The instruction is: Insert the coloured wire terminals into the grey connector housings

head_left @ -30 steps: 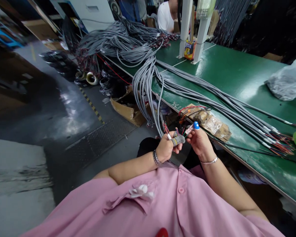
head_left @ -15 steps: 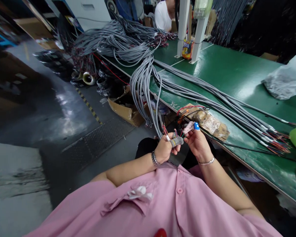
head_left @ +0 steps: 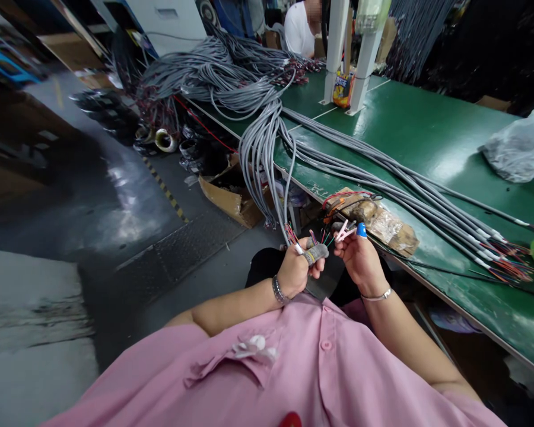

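My left hand (head_left: 297, 268), with grey knitted covers on thumb and finger, is closed around the end of a grey cable (head_left: 286, 220). Thin coloured wires (head_left: 325, 238) fan out from the grip toward the right. Facing them, my right hand (head_left: 358, 260) pinches a small pink clip (head_left: 344, 232), shaped like a clothes peg, its V-shaped arms spread. A blue cover (head_left: 361, 230) sits on a right-hand fingertip. The clip is close to the wire tips; whether it touches any wire, I cannot tell.
A bundle of grey cables (head_left: 374, 169) lies along the green table (head_left: 427, 118), with bared ends at right. A taped wooden block (head_left: 382, 224) sits at the table edge. Below stands an open cardboard box (head_left: 226, 198). A person in white (head_left: 299, 29) is at the back.
My right hand has drawn slightly away from my left. The pink clip has turned and its arms now show spread apart, leaving the coloured wires more exposed. The view has shifted slightly.
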